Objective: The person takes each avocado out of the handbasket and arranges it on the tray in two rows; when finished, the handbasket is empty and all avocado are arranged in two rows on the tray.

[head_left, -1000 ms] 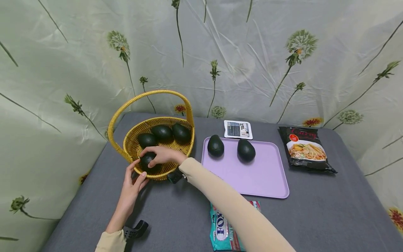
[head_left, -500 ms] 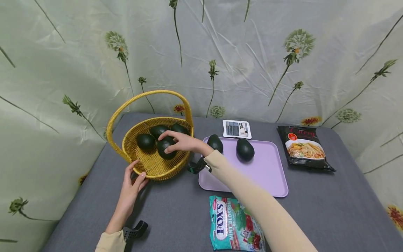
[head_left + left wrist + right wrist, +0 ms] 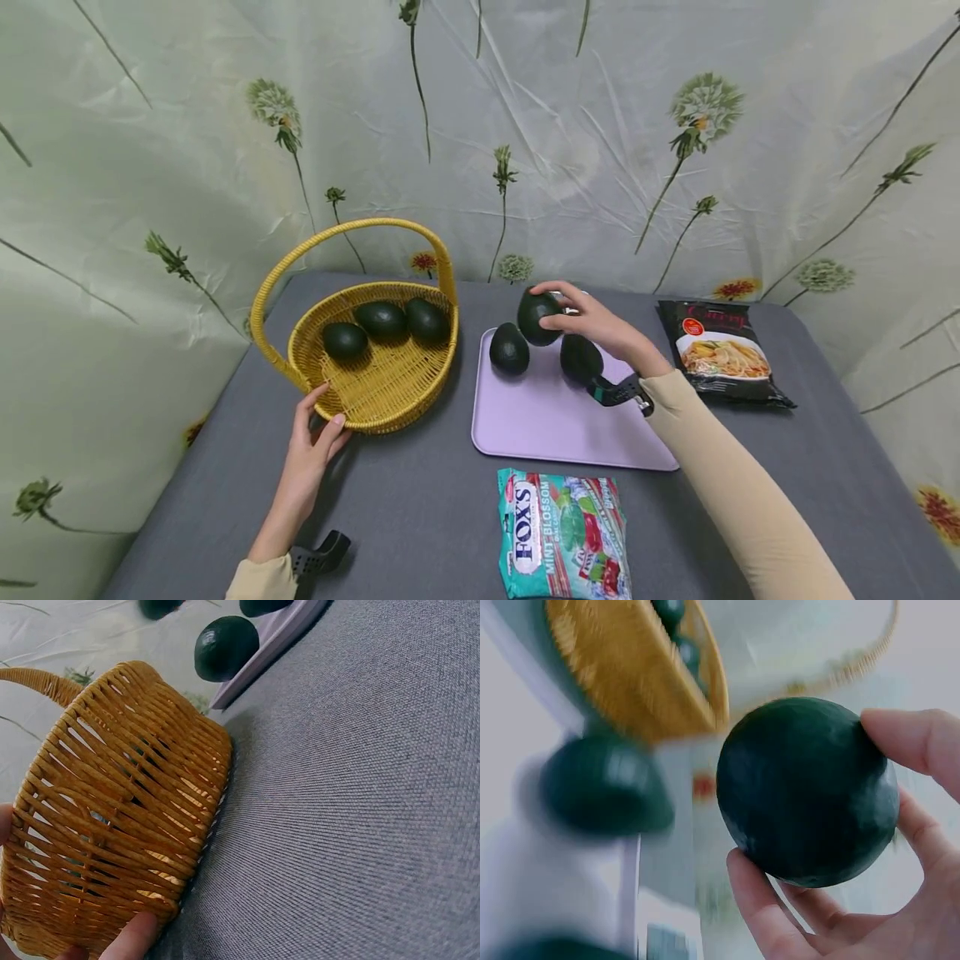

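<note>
My right hand (image 3: 596,323) grips a dark green avocado (image 3: 537,317) above the back of the lilac tray (image 3: 562,429). In the right wrist view, thumb and fingers wrap the held avocado (image 3: 806,791) from the sides. Two more avocados lie on the tray, one on the left (image 3: 509,350) and one partly behind the hand (image 3: 581,358). My left hand (image 3: 311,446) holds the near rim of the yellow wicker basket (image 3: 375,417), thumb at the rim and fingers against its outer wall. Inside the basket, three avocados (image 3: 381,321) sit toward the back.
A teal candy bag (image 3: 562,533) lies in front of the tray. To the tray's right is a black noodle packet (image 3: 723,354). The basket's tall handle (image 3: 352,225) arches up at the back left. A white packet behind the tray is mostly hidden by the right hand.
My right hand has lifted one avocado out of the front of the basket and carried it right, over the tray. The left hand has stayed at the basket rim.
</note>
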Demonstrator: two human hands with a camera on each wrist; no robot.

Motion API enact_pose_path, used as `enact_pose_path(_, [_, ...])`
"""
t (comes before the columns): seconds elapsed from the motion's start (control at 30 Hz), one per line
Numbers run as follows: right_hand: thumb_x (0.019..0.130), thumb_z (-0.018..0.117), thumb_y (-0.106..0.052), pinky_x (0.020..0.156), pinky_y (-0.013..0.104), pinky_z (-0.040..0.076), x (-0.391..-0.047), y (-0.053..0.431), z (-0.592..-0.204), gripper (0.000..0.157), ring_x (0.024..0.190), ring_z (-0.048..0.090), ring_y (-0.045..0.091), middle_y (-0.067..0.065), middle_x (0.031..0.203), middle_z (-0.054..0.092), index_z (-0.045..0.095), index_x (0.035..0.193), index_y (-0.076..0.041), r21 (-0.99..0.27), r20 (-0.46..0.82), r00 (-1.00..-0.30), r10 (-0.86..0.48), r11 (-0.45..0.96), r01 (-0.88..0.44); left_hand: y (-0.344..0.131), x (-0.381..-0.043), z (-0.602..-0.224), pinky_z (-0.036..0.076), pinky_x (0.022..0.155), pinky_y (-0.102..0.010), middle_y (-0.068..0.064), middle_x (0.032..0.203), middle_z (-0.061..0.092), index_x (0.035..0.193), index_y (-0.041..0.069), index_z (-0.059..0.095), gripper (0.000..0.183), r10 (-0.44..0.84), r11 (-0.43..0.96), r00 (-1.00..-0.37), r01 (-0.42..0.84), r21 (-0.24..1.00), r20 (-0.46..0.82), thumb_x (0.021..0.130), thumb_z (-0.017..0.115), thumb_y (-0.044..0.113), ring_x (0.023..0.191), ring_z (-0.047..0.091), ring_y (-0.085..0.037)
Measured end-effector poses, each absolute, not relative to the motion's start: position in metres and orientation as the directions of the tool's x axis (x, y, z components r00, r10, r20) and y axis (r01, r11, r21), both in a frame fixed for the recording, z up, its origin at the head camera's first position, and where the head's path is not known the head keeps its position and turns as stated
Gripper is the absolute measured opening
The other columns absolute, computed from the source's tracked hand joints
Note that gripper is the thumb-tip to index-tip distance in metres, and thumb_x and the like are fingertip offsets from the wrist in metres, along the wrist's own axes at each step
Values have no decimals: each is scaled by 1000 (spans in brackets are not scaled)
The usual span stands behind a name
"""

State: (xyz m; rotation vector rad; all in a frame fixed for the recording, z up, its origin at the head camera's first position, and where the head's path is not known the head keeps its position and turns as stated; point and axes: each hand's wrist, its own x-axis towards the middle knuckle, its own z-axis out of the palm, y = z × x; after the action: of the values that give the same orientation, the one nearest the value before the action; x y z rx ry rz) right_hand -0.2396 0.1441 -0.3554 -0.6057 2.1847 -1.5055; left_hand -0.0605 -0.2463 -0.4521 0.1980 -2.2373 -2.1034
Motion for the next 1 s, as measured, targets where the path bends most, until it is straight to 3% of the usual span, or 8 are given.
enact_pose_path(0.2, [96,60,-22,99,56,36,-230,221,-374,53,116,47,36,25,136,40,37,143,-13,-928,-135,-891,-433,370,-39,-246,-60,-452,46,84,-13,-17,147,9,150,8,12,57,-139,63,-989,-50,997,-40,104,44,19,126,31,-38])
enact_pose_path(0.33, [97,58,-23,98,58,36,-218,259,-387,56,115,45,38,29,137,37,32,144,-9,-900,-194,-908,-370,436,15,-246,-60,-453,47,85,-14,-17,146,10,150,8,12,56,-136,75,-990,-45,996,-34,104,43,19,125,32,-38])
enact_pose_path(0.57, [96,59,-23,85,41,46,-209,288,-409,56,110,47,35,29,134,40,36,144,-6,-836,-234,-913,-336,549,12,-247,-60,-454,46,85,-13,-16,146,11,150,10,12,57,-136,88,-990,-45,995,-32,104,43,19,126,30,-38])
enact_pose_path(0.67, [96,59,-22,82,40,47,-209,287,-413,54,108,48,35,28,133,42,39,142,-5,-815,-217,-913,-344,579,-24,-247,-61,-455,46,85,-13,-16,146,10,150,10,12,57,-140,88,-989,-48,995,-35,104,43,19,126,30,-38])
enact_pose_path(1.0, [96,58,-18,95,61,34,-207,277,-412,53,125,34,48,28,142,33,39,143,-5,-791,-187,-909,-372,606,-85,-246,-61,-455,47,84,-13,-18,146,11,150,13,15,56,-157,99,-987,-46,994,-30,104,45,20,125,31,-38])
